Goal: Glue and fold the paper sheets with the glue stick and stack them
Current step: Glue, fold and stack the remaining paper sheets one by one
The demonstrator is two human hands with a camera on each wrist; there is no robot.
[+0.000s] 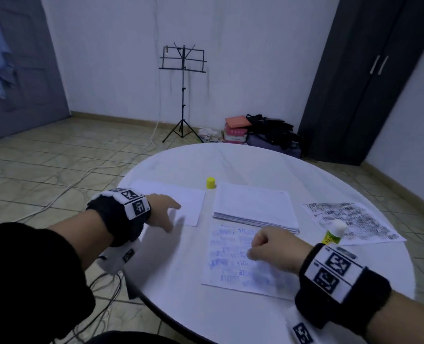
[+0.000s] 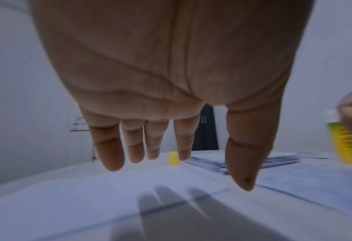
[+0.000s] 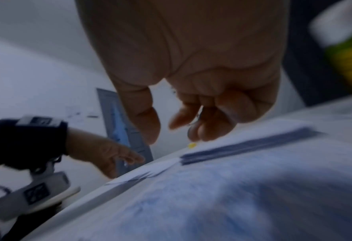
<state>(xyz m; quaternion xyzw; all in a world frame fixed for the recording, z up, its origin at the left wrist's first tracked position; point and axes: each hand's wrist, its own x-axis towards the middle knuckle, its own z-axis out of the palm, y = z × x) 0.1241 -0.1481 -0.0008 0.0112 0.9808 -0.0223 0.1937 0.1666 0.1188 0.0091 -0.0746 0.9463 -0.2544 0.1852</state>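
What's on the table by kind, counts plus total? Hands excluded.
Loose paper sheets: 3: blank sheet, blue-written sheet, black-printed sheet
Paper stacks: 1: paper stack
Glue sticks: 1: glue stick, uncapped, standing
Caps: 1: yellow cap
Total: 6
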